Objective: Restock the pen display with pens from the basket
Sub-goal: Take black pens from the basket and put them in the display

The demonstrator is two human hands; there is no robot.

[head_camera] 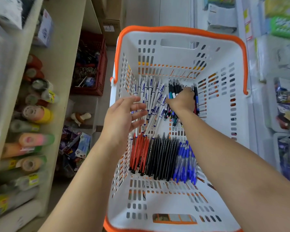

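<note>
Item: white basket (pixel 177 205) of sorted pens, both hands reaching in.
We hold our right hand (pixel 182 101) curled around dark pens (pixel 175 88) at the far end, probably gathering one kind; our left hand (pixel 122 114) hovers open-fingered over the white pens (pixel 151 92), grip empty.

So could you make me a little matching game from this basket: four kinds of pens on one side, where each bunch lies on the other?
Pens:
1. white pens
2. red pens
3. blue pens
4. dark pens

Places, inside the basket:
A. near row, right end
B. far right, under the right hand
C. near row, left end
D. far left, by the open left hand

Pairs: 1-D, 2-C, 3-A, 4-B
</note>
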